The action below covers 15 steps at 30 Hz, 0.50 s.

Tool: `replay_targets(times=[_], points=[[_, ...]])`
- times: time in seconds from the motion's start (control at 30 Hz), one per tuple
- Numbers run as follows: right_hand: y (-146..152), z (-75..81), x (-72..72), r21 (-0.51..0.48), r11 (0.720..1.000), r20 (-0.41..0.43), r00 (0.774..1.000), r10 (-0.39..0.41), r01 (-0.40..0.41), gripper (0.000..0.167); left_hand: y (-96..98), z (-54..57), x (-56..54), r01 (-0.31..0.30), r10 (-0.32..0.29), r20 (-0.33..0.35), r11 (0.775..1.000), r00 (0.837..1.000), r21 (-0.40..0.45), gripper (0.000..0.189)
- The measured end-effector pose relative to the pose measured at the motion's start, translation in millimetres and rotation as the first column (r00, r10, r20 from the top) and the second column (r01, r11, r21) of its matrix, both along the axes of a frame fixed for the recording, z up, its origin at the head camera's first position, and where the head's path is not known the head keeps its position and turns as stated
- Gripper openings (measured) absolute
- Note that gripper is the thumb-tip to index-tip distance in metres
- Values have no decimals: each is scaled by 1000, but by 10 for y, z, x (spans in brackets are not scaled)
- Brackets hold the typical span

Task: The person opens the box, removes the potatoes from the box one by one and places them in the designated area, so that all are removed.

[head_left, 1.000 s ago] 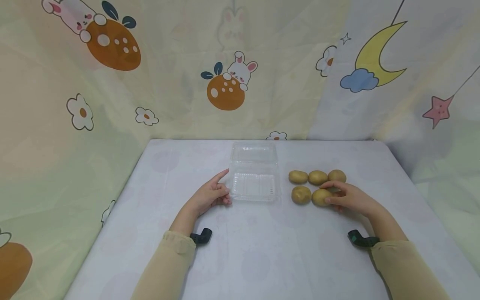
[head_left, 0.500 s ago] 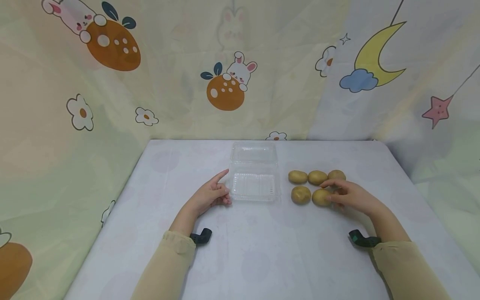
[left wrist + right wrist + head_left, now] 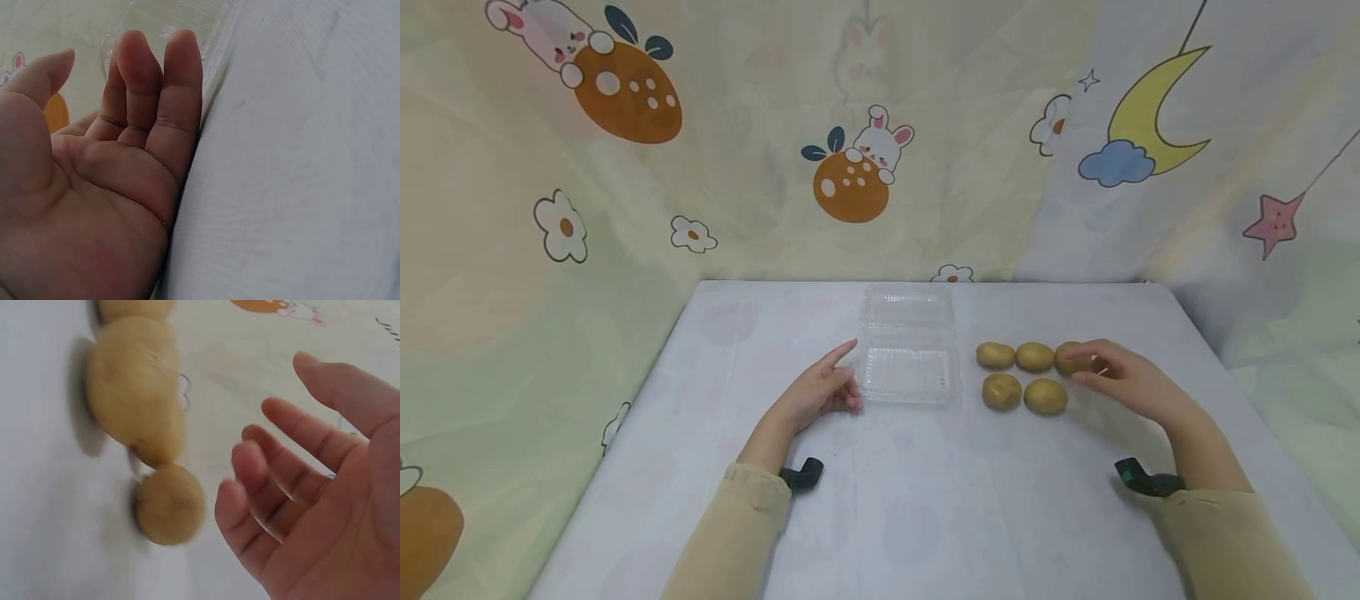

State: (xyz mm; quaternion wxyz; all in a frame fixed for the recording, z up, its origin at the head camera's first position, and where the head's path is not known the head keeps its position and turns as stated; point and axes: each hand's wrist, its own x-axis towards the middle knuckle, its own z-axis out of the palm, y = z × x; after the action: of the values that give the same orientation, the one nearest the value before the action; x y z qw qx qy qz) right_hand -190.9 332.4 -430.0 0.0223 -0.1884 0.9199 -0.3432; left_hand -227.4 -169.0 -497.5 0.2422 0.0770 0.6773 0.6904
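Note:
Several tan potatoes lie in two rows on the right half of the table; the front row has a lumpy potato (image 3: 1002, 392) and an oval potato (image 3: 1046, 397). My right hand (image 3: 1123, 379) is beside the back row's rightmost potato (image 3: 1067, 358), partly covering it. In the right wrist view the fingers are loosely bent and apart from the potatoes, holding nothing. A clear plastic clamshell box (image 3: 910, 375) lies with its lid (image 3: 908, 306) spread back. My left hand (image 3: 816, 392) rests on the table at the box's left side, index finger extended, the others loosely bent, grasping nothing.
The table (image 3: 880, 500) has a white cover. A patterned cloth (image 3: 737, 150) hangs behind it and along both sides. Two more potatoes, a left one (image 3: 996, 356) and a middle one (image 3: 1034, 357), sit in the back row.
My right hand has left the front right potato and moved back and right, toward the rear right potato. The left hand and the box have stayed in place.

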Motion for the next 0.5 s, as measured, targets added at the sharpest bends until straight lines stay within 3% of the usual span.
replay_targets(times=[0.17, 0.27, 0.33, 0.5], points=[[57, 148, 66, 93, 993, -85, 994, -61, 69, 41, -28, 103, 4, -36, 30, -49, 991, 998, -125, 58], [62, 243, 99, 156, 983, -52, 994, -94, 101, 53, -67, 190, 6, -85, 45, -147, 958, 988, -274, 59], [47, 301, 117, 190, 974, -21, 993, -118, 120, 64, -95, 254, 15, -130, 39, -230, 909, 973, -397, 63], [-70, 400, 167, 268, 958, -6, 995, -104, 101, 87, -142, 410, 68, -229, -57, -393, 734, 918, -639, 69]])
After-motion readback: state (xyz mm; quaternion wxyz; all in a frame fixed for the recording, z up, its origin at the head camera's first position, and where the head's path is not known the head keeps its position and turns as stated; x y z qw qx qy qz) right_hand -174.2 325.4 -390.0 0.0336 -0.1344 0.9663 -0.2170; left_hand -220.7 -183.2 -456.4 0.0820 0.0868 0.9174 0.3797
